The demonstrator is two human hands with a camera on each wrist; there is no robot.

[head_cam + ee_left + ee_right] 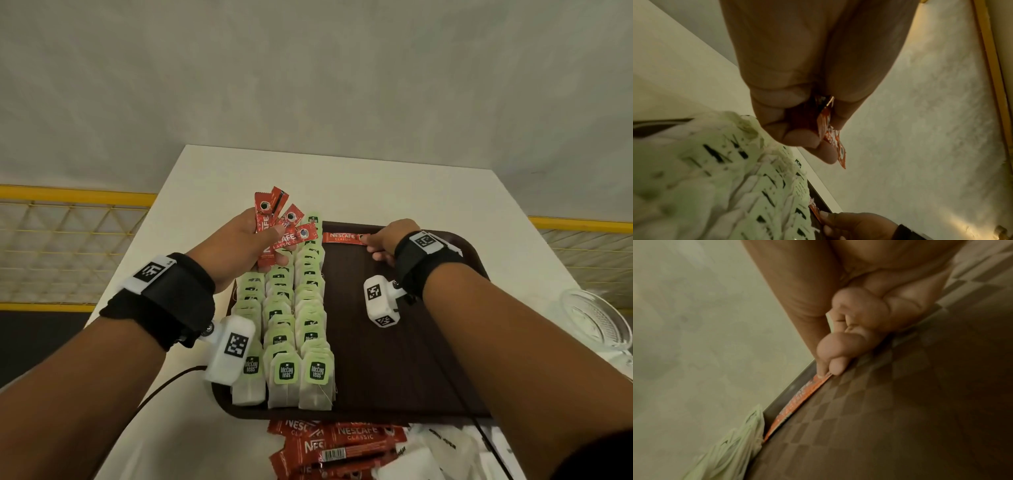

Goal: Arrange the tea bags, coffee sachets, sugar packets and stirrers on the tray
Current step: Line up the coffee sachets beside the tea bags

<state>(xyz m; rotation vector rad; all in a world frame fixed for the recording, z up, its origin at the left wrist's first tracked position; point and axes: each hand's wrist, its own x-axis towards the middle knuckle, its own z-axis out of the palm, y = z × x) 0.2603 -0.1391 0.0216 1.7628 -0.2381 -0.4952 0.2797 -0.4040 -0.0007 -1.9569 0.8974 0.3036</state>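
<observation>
Red coffee sachet [342, 237], pinched at one end by the right hand [388, 244], lies flat along the far edge of the brown tray [394, 359], just beside the tea bags [294, 315] (three neat rows, green tags). The left hand [239, 246] grips a fan of sachets [279, 229] above those rows. More sachets [335, 448] lie on the white table [212, 185].

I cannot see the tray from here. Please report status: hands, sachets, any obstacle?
Left hand grips a fan of coffee sachets. Right hand pinches one sachet at far edge of tray, beside tea bag rows. No obstacle seen.
</observation>
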